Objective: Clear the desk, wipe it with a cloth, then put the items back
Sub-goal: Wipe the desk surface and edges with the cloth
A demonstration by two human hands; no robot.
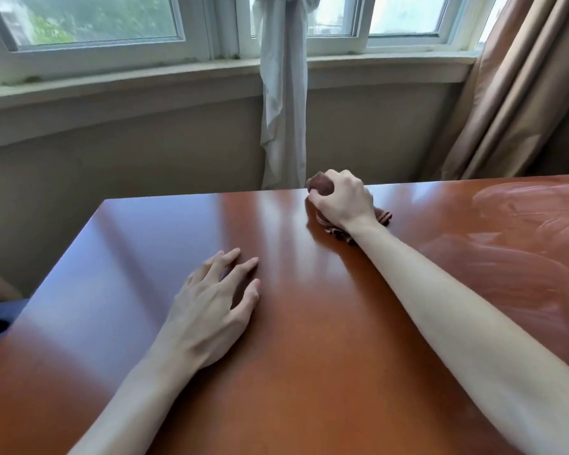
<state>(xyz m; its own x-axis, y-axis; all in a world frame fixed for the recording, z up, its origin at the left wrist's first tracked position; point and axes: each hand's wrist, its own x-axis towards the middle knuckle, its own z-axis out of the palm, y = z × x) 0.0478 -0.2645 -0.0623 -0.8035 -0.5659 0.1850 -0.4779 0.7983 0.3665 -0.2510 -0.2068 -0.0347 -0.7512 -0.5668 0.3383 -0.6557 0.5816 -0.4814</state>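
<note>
Right hand (pixel 342 200) presses bunched cloth (pixel 383 217) on unmarked desk (pixel 309 307).

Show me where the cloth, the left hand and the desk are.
cloth (pixel 384 217): head view, on the bunched corner sticking out beside the right wrist.
left hand (pixel 211 307): head view, on the back of the hand.
desk (pixel 309 372): head view, on bare wood between the forearms.

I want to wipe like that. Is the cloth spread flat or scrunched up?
Scrunched up. The dark reddish-brown cloth bunches inside the closed right hand, only small crumpled ends sticking out, on the glossy brown wooden desk.
</note>
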